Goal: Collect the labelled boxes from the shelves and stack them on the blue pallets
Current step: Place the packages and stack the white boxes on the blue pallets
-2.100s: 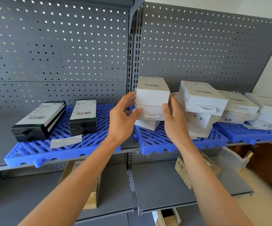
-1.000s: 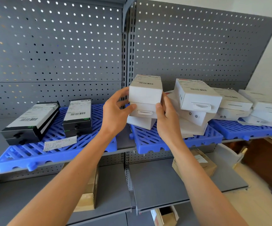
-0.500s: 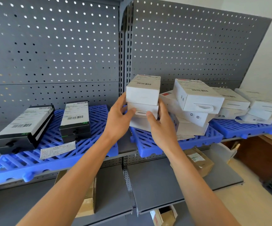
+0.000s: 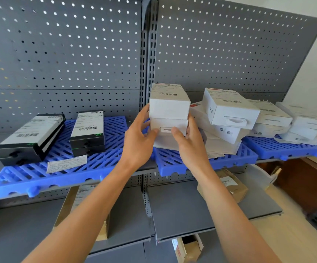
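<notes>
A stack of white labelled boxes stands on the middle blue pallet (image 4: 174, 162). Its top box (image 4: 169, 103) carries a barcode label. My left hand (image 4: 138, 141) and my right hand (image 4: 188, 143) grip the middle box (image 4: 170, 126) of that stack from both sides, thumbs on its front face. A lower white box sits beneath, mostly hidden by my hands. More white boxes (image 4: 230, 109) are piled to the right. Two stacks of black labelled boxes (image 4: 87, 130) lie on the left blue pallet (image 4: 40, 177).
A third blue pallet (image 4: 286, 149) at the right holds more white boxes (image 4: 305, 126). A loose paper slip (image 4: 66, 164) lies on the left pallet. Brown cardboard boxes (image 4: 231, 185) sit on the lower grey shelf. Perforated grey panels back the shelves.
Both hands have slid down from the top box's sides to the box under it, thumbs now on its front. The view has shifted slightly right.
</notes>
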Demonstrator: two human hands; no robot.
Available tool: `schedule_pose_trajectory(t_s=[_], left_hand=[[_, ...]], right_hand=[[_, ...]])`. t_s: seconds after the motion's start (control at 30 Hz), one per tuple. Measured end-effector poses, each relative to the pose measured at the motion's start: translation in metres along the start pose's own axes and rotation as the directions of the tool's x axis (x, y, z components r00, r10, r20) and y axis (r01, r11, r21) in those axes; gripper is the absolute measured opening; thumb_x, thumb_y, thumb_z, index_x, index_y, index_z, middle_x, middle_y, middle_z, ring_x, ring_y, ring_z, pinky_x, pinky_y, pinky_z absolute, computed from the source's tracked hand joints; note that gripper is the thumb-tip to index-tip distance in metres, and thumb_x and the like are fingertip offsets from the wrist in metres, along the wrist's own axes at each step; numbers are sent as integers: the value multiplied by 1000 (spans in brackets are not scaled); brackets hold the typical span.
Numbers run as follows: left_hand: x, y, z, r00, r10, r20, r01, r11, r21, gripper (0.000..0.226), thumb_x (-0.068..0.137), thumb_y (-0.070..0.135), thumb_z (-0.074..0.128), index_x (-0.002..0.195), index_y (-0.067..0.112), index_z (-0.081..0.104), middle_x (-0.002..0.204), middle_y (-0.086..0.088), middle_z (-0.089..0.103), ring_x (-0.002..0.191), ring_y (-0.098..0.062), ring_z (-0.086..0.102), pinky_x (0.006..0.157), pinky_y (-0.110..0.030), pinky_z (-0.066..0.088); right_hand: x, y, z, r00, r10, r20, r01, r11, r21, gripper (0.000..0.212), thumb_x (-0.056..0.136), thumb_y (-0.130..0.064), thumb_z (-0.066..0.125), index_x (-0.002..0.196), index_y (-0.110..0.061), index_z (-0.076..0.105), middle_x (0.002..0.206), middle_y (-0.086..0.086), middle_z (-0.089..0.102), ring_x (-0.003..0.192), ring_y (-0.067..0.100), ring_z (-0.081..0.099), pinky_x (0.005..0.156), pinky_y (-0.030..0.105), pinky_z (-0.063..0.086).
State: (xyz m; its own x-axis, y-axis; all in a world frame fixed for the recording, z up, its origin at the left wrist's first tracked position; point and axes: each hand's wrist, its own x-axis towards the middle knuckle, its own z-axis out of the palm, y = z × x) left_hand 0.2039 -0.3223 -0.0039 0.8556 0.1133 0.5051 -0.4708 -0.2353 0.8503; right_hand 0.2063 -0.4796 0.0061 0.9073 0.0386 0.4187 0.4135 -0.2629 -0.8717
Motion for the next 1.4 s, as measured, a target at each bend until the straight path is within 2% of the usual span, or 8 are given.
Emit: schedule_pose_trajectory(t_s=[0.2,0.27,0.37,0.47,0.83,0.93,1.07,1.4], left_hand=[[-11,3,3,999,5,-43,-4,1000,21,73,95,-3,58,154,33,36,144,13,56,130,-12,56,105,-44,51],[-10,4,2,999,4,-41,-2,999,43,72,95,-3,59,153,34,37,145,12,56,130,-14,56,106,-45,51],[-5,5,-1,1000,0,-17,2,997,72,71,96,-3,58,153,34,38,146,11,55,131,-15,56,107,-46,49],[-1,8,-3,1000,2,13,-3,997,78,69,96,-5,55,153,31,39,146,8,55,131,-17,55,106,-46,50],[5,7,-3,998,-34,47,32,998,45,72,97,-9,51,154,33,37,145,9,56,130,-13,56,108,-41,49],[3,5,-2,999,-38,33,37,999,31,73,97,-8,52,154,33,36,146,9,55,131,-12,55,108,-40,49],[2,0,-1,999,-44,12,43,999,10,73,96,-8,55,154,33,37,144,8,57,132,-14,55,108,-43,49],[-3,-1,5,999,-34,37,33,999,27,79,95,-8,53,156,38,30,151,12,49,141,-14,46,114,-48,42]], right_hand=[[-10,-7,-11,999,-12,44,13,1000,-17,51,103,-17,50,151,-23,34,121,-21,53,91,-40,29,73,-9,29],[-10,-6,-12,999,-11,49,13,999,-30,51,103,-19,48,152,-23,33,129,-13,53,91,-41,28,74,-9,28],[-9,-5,-12,999,-18,51,20,999,-44,53,105,-27,43,156,-30,26,150,-14,41,107,-34,30,95,-1,29],[-8,-3,-15,999,3,53,-1,999,-44,51,107,-24,38,156,-32,27,146,-17,41,98,-41,26,83,-10,24],[-9,2,-14,994,64,83,-63,998,-16,79,80,-3,35,145,-46,37,137,-22,56,131,5,49,111,42,41],[-9,2,-13,992,70,103,-68,997,-28,83,77,-1,36,147,-44,36,138,-21,55,131,5,49,112,42,41],[-9,2,-14,990,89,105,-83,995,-58,87,80,10,36,149,-42,34,130,-31,53,127,0,49,104,26,40],[-10,1,-13,988,79,131,-76,997,-33,87,76,1,42,150,-42,29,139,-17,55,128,6,51,110,42,45]])
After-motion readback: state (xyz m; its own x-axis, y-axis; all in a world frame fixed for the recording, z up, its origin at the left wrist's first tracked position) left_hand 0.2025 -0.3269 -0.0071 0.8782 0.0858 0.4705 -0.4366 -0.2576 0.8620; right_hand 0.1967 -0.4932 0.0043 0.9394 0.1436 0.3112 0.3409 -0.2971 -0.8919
